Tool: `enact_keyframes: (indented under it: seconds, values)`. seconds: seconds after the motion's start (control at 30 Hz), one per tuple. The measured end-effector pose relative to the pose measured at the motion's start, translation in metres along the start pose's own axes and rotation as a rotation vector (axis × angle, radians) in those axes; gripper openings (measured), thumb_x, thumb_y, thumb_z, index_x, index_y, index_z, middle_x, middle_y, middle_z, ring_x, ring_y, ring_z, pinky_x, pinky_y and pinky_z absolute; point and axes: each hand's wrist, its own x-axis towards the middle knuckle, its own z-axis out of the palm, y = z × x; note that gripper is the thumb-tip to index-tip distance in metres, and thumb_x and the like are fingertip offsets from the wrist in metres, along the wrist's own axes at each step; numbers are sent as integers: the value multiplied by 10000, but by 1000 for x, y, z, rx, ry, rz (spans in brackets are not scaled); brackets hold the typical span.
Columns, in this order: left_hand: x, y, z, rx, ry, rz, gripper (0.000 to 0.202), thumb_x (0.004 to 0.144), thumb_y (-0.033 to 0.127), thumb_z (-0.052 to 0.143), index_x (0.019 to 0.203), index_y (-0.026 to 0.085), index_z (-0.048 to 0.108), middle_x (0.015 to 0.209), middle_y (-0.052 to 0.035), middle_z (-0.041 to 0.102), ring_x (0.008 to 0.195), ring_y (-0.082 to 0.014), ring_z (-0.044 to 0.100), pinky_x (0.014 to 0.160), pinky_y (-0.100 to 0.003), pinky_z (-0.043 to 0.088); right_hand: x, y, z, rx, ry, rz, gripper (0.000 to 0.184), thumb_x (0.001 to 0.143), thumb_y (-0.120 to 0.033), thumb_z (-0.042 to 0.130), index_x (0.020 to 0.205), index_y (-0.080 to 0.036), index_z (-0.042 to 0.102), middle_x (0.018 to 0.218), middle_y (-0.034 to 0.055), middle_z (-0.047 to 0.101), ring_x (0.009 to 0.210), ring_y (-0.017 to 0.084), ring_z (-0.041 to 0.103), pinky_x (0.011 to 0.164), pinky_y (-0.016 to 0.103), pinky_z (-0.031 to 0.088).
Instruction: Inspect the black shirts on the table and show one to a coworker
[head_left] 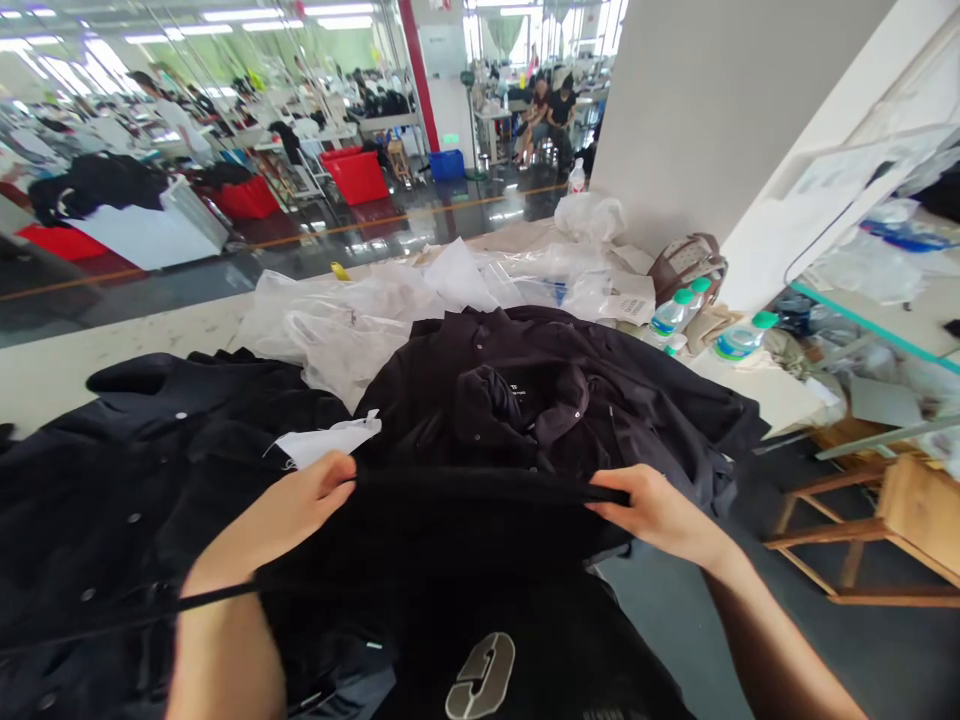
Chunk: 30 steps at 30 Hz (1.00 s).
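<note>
My left hand (311,500) pinches one end of a black garment's edge, and my right hand (649,505) grips the other end. Between them the black garment (480,530) is pulled into a taut, nearly straight line, its lower part hanging dark; which piece of clothing it is I cannot tell. Just beyond it lies a black snap-button jacket (405,400) with its collar (562,410) facing me. Another dark jacket (150,470) with snaps spreads to the left. A white paper or fabric piece (330,440) lies beside my left hand.
Crumpled clear plastic bags (330,320) line the table's (90,355) far side. Water bottles (739,340) and a patterned bag (686,270) stand at the right, near a grey pillar (675,120). A wooden stool (900,520) is on the floor at right. Workers sit farther off.
</note>
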Motion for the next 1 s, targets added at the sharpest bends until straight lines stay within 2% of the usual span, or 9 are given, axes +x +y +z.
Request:
enact_keyframes:
  seconds: [0.1,0.17,0.27,0.37,0.5,0.6,0.73,0.9,1.0]
  values:
    - [61,40,37,-19,1,168,292,876,454,545,1044,241,655,1100,-65,729,1014,-251,701,947,-379,540,27,-20,27,-145,-27,-156,284,948,-351,614,714,-192,584,633,-34,556,581,102,459,587,263,286]
    - [105,74,64,-116,8,309,294,928,429,493,1071,221,643,1147,-74,712,1042,-211,689,962,-335,522,43,-33,42,-211,-66,-233,315,955,-380,628,708,-193,570,636,-29,577,581,102,484,587,273,261]
    - [162,110,102,-4,101,294,296,938,391,506,1079,150,603,1158,-141,685,1007,-187,682,847,-266,504,56,-40,56,-290,-104,-224,310,976,-431,599,770,-202,629,696,3,659,636,129,584,594,274,274]
    - [187,120,130,169,41,300,246,873,385,592,937,148,589,949,-94,689,811,-177,669,655,-239,432,55,-21,63,-373,-99,-103,331,986,-494,558,881,-216,704,777,43,720,735,188,673,619,270,337]
    - [191,106,145,202,-31,360,159,749,225,635,712,203,481,677,-20,600,608,-191,619,549,-245,357,50,30,59,-305,-20,83,338,963,-528,569,964,-232,732,838,48,728,819,233,699,685,286,442]
    - [188,94,144,198,-90,324,128,726,183,592,776,216,479,681,-23,600,634,-232,642,590,-281,417,59,64,43,16,325,207,225,907,-400,672,1047,-229,711,970,44,707,879,207,674,787,293,491]
    - [148,94,129,134,-152,421,70,791,235,484,856,241,457,753,15,577,646,-186,590,661,-289,439,88,83,16,286,691,321,414,876,-295,693,1259,-164,606,1183,110,641,1016,207,623,937,323,490]
    - [85,106,101,-30,-45,510,82,753,203,464,819,235,428,805,23,544,699,-156,518,722,-286,435,114,72,18,489,542,230,267,808,-386,727,891,-136,683,818,23,672,749,167,597,678,260,494]
    - [69,95,83,-194,-113,460,201,766,215,530,966,227,510,918,0,579,865,-182,571,828,-309,459,104,60,23,583,490,186,434,765,-570,716,664,-165,593,588,-23,547,556,115,461,510,231,384]
